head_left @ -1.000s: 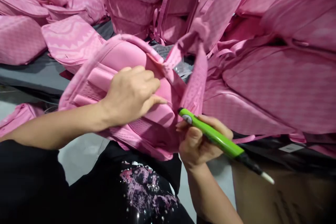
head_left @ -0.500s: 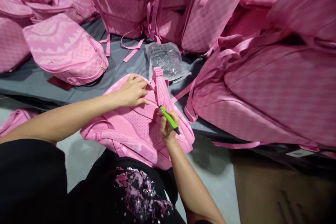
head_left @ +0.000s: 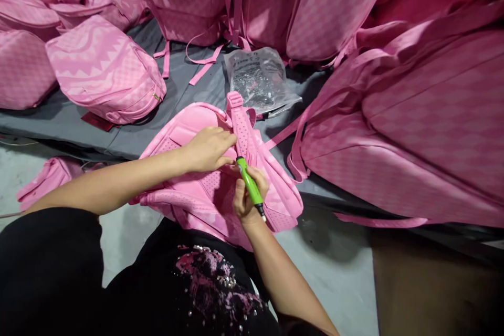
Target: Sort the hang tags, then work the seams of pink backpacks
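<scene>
A pink backpack (head_left: 185, 197) lies back-panel up across the edge of a grey table (head_left: 129, 136), its lower part over my lap. My left hand (head_left: 208, 148) rests on the padded back panel, fingers curled and pinching the fabric beside a shoulder strap (head_left: 240, 128). My right hand (head_left: 246, 194) is closed around a green pen-shaped tool (head_left: 249, 185), whose upper tip touches the backpack right by my left fingers. The tool's dark lower end points towards me.
Several pink backpacks are piled along the back and right, one large bag (head_left: 413, 131) close on the right and another (head_left: 104, 71) lying at the left. A clear plastic packet (head_left: 260, 81) lies behind the worked backpack. A brown carton (head_left: 433, 289) stands at lower right.
The backpack went from held up close to lying flat on the table edge. My left hand slid right towards the strap, and my right hand brought the tool's tip up against the fabric.
</scene>
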Demonstrator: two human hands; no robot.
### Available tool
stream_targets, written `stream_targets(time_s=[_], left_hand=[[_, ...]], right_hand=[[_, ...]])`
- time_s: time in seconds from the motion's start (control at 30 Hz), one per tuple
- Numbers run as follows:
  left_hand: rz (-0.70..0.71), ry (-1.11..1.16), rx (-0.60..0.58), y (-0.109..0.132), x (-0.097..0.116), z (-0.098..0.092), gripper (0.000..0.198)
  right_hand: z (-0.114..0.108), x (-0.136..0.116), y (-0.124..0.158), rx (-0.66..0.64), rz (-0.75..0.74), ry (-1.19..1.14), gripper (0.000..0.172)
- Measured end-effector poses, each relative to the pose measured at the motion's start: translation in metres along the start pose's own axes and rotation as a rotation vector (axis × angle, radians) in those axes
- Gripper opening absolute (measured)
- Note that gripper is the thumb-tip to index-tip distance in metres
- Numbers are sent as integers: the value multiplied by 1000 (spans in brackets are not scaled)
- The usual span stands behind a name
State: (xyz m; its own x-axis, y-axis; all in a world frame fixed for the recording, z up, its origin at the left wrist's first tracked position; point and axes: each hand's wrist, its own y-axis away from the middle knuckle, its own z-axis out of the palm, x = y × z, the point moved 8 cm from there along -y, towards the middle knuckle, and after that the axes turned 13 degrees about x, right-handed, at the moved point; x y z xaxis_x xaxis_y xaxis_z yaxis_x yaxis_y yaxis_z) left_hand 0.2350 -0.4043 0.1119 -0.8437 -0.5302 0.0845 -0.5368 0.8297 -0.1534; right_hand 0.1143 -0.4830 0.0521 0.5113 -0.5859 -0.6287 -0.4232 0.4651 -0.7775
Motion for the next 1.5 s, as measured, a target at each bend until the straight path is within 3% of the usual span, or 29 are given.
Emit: stream_targets(time_s=[0.13,0.3,0.43,0.53,0.6,0.67,0.87,0.9,1.0,1.03,1.13,1.17,1.27,1.4,1.5], left_hand=[[28,-108,1,-2,1,4,37],[121,-239,93,36,-36,-21,46],[105,-263,207,59,-63,-41,49],[76,-280,244,66,-70,-44,45],[61,-299,256,67,-68,-43,44],[20,-328,257,63,-61,-40,44],[-214,-226,228,26,-9,-12,48],[-249,-196,243,21,-1,-8,46],[-285,-129,333,13,12,-1,37],[-273,-106,367,14,14,1,34],[-214,-55,455,22,14,4,26],[-193,-48,474,25,14,6,26],[-167,-56,528,33,13,11,26],[-155,-83,596,39,14,11,24],[-112,-54,539,37,16,10,21]], right_hand=[[5,-8,10,-61,-107,-84,42],[1,19,3,-189,-277,-54,42],[-25,49,-8,-142,-244,-2,46],[-50,65,-13,-66,-225,97,46],[-64,71,-21,11,-164,151,43],[-66,70,-30,2,-102,160,35],[-25,22,-70,-260,-98,111,16],[-22,17,-77,-296,-68,100,22],[-19,14,-92,-427,97,74,66],[-20,16,-95,-477,161,55,71],[-21,24,-99,-567,401,-103,46],[-22,27,-100,-569,491,-194,40],[-21,33,-104,-556,669,-434,48],[-13,43,-116,-493,629,-396,57],[4,65,-123,-373,570,-309,58]])
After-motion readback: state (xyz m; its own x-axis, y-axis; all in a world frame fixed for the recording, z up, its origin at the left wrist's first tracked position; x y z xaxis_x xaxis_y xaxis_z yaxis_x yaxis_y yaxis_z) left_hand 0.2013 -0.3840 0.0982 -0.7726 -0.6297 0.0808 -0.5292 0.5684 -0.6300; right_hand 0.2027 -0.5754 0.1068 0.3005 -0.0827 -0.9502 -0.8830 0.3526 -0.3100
